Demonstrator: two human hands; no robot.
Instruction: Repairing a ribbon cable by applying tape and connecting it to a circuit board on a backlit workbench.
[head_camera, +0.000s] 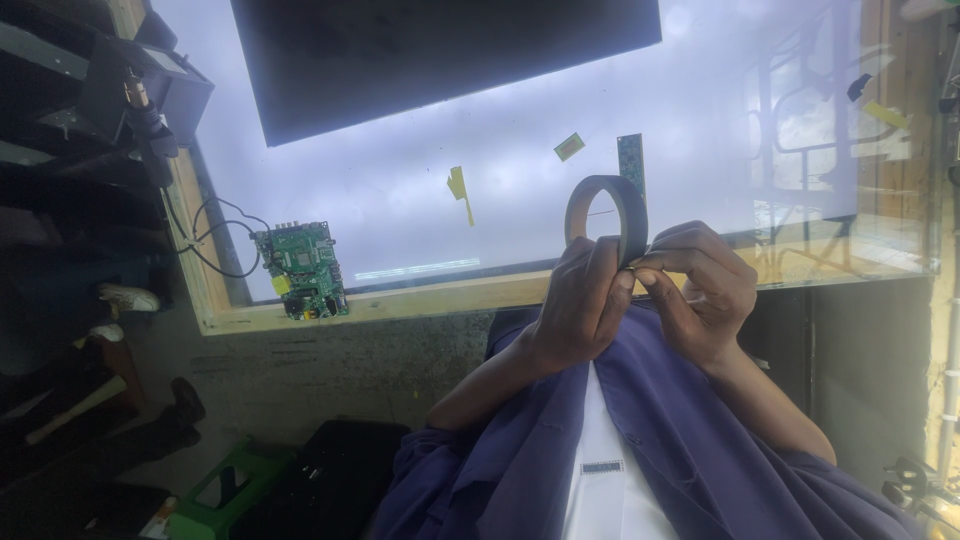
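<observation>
Your left hand (585, 300) is closed around the lower rim of the roll of dark tape (607, 215), and your right hand (700, 285) pinches at its edge at about 4 o'clock on the ring — apparently picking for the free end. The risk I see: the end could tear into a sliver or stick back down if your nails slip, and the roll could drop onto the glowing white surface (400, 180) below. The roll stands upright between your hands, near picture centre — a thin matte black ring with an open core. The green circuit board (300, 268) lies well apart at 9 o'clock.
</observation>
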